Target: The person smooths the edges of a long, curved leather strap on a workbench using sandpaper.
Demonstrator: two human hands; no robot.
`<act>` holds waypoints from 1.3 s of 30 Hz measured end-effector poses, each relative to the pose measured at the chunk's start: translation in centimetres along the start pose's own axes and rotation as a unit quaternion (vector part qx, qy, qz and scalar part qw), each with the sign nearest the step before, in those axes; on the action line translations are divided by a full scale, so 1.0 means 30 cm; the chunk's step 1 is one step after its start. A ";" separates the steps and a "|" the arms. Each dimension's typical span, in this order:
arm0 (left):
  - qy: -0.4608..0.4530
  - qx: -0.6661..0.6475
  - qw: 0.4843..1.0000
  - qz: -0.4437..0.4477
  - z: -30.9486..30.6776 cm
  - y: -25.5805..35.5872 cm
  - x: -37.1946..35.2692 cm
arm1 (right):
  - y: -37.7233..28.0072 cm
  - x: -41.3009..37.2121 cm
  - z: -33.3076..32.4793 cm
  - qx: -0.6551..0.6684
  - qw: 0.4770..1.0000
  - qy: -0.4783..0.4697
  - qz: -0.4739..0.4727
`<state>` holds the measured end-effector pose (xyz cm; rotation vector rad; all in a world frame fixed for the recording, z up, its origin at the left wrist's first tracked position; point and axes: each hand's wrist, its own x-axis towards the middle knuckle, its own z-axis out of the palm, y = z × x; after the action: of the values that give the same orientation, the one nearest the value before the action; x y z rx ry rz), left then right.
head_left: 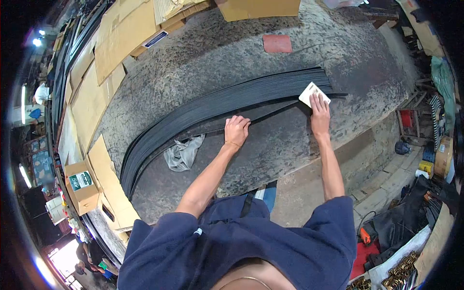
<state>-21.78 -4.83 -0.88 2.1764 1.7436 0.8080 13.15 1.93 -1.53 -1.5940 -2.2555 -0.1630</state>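
A thick bundle of long black strips (232,96) lies in a curve across the dark worktable. One strip (273,113) is separated along its near side, and my left hand (237,130) is closed on it near the middle. My right hand (319,112) has its fingers on a white square card or pad (309,93), over the right end of that strip. What lies under the white piece is hidden. A crumpled grey cloth or plastic bag (184,152) lies left of my left hand, beside the bundle.
Cardboard sheets (123,41) cover the table's left side, with a small open carton (81,188) at its edge. A reddish flat piece (277,43) lies at the back. Another carton (258,9) stands behind it. Black material (401,232) is piled at lower right; people (89,256) are at lower left.
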 end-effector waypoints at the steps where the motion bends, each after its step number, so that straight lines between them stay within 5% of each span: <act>1: -0.003 0.003 1.000 0.008 0.001 -0.004 0.000 | 0.030 0.007 -0.012 -0.006 1.000 0.000 0.017; 4: -0.005 0.001 1.000 0.011 -0.010 0.003 0.002 | 0.215 0.009 -0.052 -0.024 0.981 -0.008 0.191; 6: 0.004 0.010 1.000 0.013 -0.004 0.004 -0.008 | 0.303 0.017 -0.044 -0.150 0.963 0.147 0.168; 8: 0.017 0.014 1.000 0.020 0.008 0.011 -0.007 | 0.266 0.026 -0.055 -0.079 0.971 0.103 0.202; 9: 0.016 0.013 1.000 0.017 0.010 0.010 -0.007 | 0.220 0.040 -0.068 0.009 0.983 0.016 0.184; 12: 0.006 0.020 1.000 0.005 0.004 -0.003 -0.001 | 0.034 0.040 -0.053 0.006 0.993 0.075 -0.095; 14: -0.003 0.015 1.000 0.011 0.003 -0.006 -0.002 | 0.124 0.020 -0.065 0.015 0.993 0.082 -0.082; 15: -0.007 0.015 1.000 0.008 0.003 -0.005 -0.003 | 0.173 0.006 -0.091 0.034 0.998 0.026 0.053; 17: -0.010 0.025 1.000 -0.003 0.005 0.002 -0.005 | 0.281 -0.038 -0.082 0.004 0.974 0.127 0.186; 18: -0.012 0.032 0.999 -0.010 0.007 0.004 -0.010 | 0.296 -0.041 -0.091 0.045 0.928 0.120 0.349; 20: -0.004 0.027 1.000 -0.007 0.009 -0.001 -0.009 | 0.249 -0.077 -0.149 -0.035 0.921 0.156 0.355; 24: -0.030 0.037 0.999 -0.013 0.016 -0.010 0.002 | -0.111 -0.225 -0.210 0.145 0.960 0.047 0.235; 26: -0.054 0.063 0.997 -0.003 0.010 -0.003 0.011 | -0.247 -0.357 -0.136 0.008 0.981 -0.120 0.155; 29: -0.040 0.068 0.997 -0.011 -0.008 -0.009 0.026 | -0.375 -0.281 -0.241 0.034 0.941 -0.218 0.256; 34: 0.000 0.073 0.997 -0.030 -0.042 -0.043 0.030 | -0.328 -0.060 -0.208 0.159 0.956 -0.142 0.202; 36: 0.035 0.102 0.994 -0.027 -0.054 -0.066 0.028 | -0.324 0.046 -0.156 0.209 0.974 -0.038 0.080; 39: 0.065 0.139 0.986 -0.068 -0.090 -0.106 0.018 | -0.302 0.147 -0.082 0.199 0.980 -0.007 0.009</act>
<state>-25.83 -3.91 -0.13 2.1820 2.1601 0.7248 4.04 1.89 3.43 -1.4023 -2.1143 0.2887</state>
